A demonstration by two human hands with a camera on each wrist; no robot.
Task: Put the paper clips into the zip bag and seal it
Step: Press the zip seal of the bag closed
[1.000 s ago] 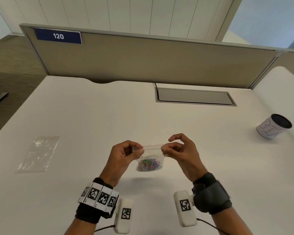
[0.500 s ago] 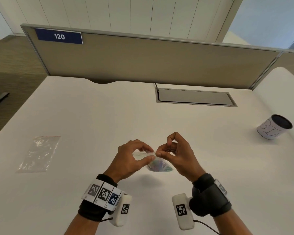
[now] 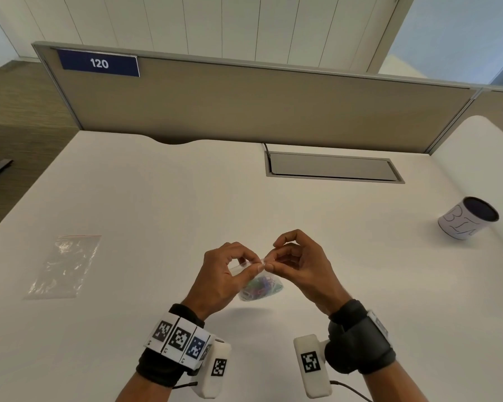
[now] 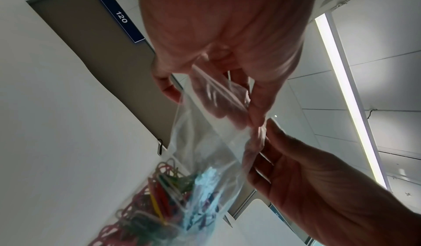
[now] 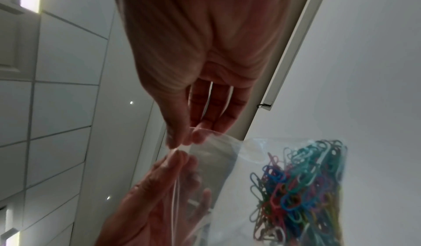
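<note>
A small clear zip bag [image 3: 261, 288] hangs above the white desk [image 3: 163, 216], its bottom full of coloured paper clips [image 5: 300, 192]. My left hand [image 3: 253, 264] pinches the bag's top strip between thumb and forefinger. My right hand [image 3: 269, 261] pinches the same strip right beside it, fingertips almost touching the left ones. In the left wrist view the zip strip [image 4: 218, 87] runs between the left fingers, with the paper clips [image 4: 164, 196] bunched below. Whether the strip is pressed closed along its length is not clear.
A second clear zip bag [image 3: 64, 265], flat and with nothing in it, lies on the desk at the left. A white cup with a dark inside [image 3: 467, 218] stands at the far right. A grey cable hatch [image 3: 333, 167] sits at the back, before a beige partition [image 3: 244, 105].
My two hands have come together along the bag's top strip, from its two ends to nearly touching at its right part. The bag has swung slightly to the right under them.
</note>
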